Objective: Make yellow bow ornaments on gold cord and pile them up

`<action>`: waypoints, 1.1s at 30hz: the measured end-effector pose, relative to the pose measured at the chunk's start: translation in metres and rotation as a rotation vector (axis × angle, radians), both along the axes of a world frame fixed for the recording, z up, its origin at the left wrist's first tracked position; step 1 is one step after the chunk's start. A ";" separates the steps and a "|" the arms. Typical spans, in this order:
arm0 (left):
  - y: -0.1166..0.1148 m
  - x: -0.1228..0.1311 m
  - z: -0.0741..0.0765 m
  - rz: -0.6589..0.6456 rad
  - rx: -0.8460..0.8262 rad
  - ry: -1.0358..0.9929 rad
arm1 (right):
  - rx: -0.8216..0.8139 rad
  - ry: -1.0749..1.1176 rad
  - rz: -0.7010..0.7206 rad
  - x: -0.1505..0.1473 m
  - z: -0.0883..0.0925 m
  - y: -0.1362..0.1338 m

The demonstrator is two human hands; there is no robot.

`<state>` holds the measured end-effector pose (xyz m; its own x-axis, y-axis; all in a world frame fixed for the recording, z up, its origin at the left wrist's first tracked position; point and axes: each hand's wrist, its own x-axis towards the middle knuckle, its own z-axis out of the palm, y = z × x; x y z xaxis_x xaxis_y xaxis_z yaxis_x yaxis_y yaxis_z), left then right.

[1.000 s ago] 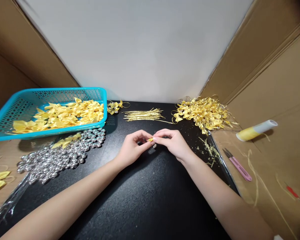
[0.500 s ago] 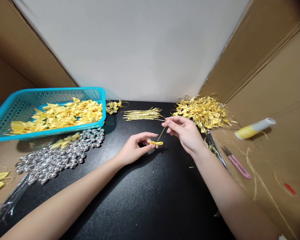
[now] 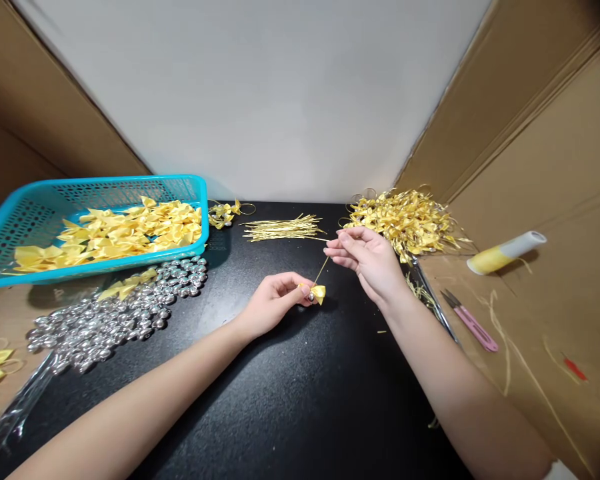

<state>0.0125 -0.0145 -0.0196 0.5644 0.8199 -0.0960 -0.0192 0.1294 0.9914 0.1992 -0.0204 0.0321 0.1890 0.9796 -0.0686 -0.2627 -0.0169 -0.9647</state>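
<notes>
Between the fingertips of my left hand (image 3: 279, 298) is a yellow ribbon bow (image 3: 319, 293) with a small silver bead (image 3: 311, 297) against it. A thin gold cord (image 3: 322, 269) runs slantwise from the bow up to my right hand (image 3: 366, 262), which pinches it between thumb and fingers. Behind the hands lies a bundle of cut gold cords (image 3: 283, 228). To the right of it is a heap of yellow bows with cord loops (image 3: 405, 220), partly behind my right hand.
A turquoise basket (image 3: 206, 213) of yellow bows stands at the left, with many silver beads (image 3: 100, 323) before it. On the right lie pink thread snips (image 3: 473, 323), a yellow-and-white tube (image 3: 507, 252) and loose cord. Cardboard walls (image 3: 545, 133) flank the black table (image 3: 280, 400).
The bow has turned in my left fingers, so its loop now faces more toward me and the bead shows beside the thumb. My right hand still holds the cord taut.
</notes>
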 end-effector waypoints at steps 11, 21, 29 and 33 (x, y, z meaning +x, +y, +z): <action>-0.002 0.002 -0.005 -0.017 -0.055 -0.034 | -0.009 0.013 -0.026 -0.001 -0.008 0.003; -0.003 0.000 -0.006 -0.161 -0.163 -0.191 | -0.084 0.050 -0.021 -0.004 -0.017 0.003; -0.002 0.000 -0.009 -0.120 -0.186 -0.179 | -0.094 0.062 -0.038 -0.003 -0.019 0.004; -0.003 0.001 -0.007 -0.086 -0.223 -0.194 | -0.100 0.069 -0.070 -0.002 -0.020 0.006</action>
<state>0.0134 -0.0175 -0.0269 0.6564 0.7390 -0.1516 -0.1848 0.3524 0.9174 0.1976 -0.0148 0.0122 0.2484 0.9517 -0.1805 -0.3325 -0.0913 -0.9387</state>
